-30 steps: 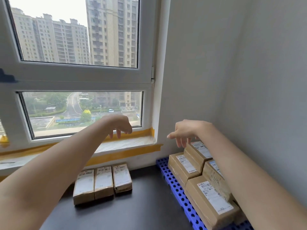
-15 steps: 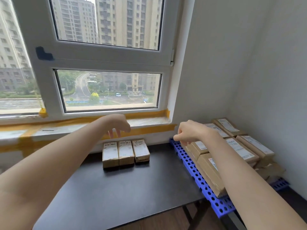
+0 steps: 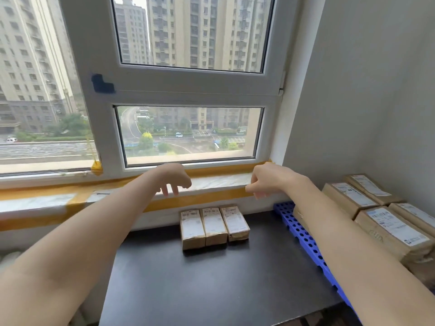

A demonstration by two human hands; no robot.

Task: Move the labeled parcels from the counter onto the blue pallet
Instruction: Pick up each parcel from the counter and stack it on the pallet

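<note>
While both hands hang loosely curled, empty, three parcels [image 3: 213, 225] sit on counter [image 3: 211, 283] beside blue pallet [image 3: 303, 234].

From my remote view, the person's bare right forearm [image 3: 353, 250] covers the middle of the perforated blue plastic pallet [image 3: 303, 234], whose near end runs out at the lower edge. The brown cardboard parcels stacked on the pallet [image 3: 386, 231] are cut by the right edge, so I cannot count them. Print on the white labels of the three small brown parcels on the black counter [image 3: 213, 225] is too small for me to read. The fingertips of the left hand [image 3: 173, 178] and right hand [image 3: 263, 181] curl downward, hiding the palms. Both arms leave the picture at the bottom corners.
</note>
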